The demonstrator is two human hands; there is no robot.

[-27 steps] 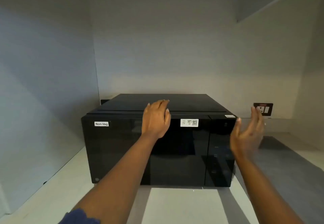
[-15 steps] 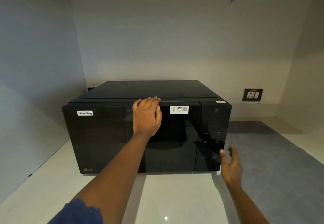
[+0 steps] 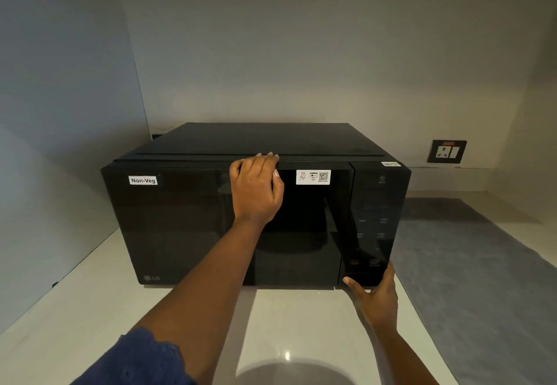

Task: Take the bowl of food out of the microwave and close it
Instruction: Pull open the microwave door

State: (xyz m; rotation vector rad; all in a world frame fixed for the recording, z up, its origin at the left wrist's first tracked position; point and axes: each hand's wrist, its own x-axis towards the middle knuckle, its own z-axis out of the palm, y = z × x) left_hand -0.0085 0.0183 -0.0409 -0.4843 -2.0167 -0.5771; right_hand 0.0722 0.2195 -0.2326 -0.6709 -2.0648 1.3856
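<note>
A black microwave [image 3: 187, 227] stands on a pale counter with its dark glass door closed. A "Non-Veg" label [image 3: 143, 180] is stuck at the door's upper left. The bowl of food is hidden behind the dark glass. My left hand [image 3: 256, 188] lies on the door's top middle, fingers curled over its upper edge. My right hand [image 3: 375, 297] is spread at the lower right corner, under the control panel [image 3: 373, 218], fingertips touching the front and thumb up the right side.
The microwave sits in a corner, with a wall close on its left and another behind. A grey mat [image 3: 470, 264] covers the counter to the right. A wall socket [image 3: 447, 151] is at the back right. White counter [image 3: 90, 309] lies in front.
My right hand dropped from beside the microwave's upper right to its lower right corner and now touches it. My left hand's fingers curled over the door's top edge. The view moved closer.
</note>
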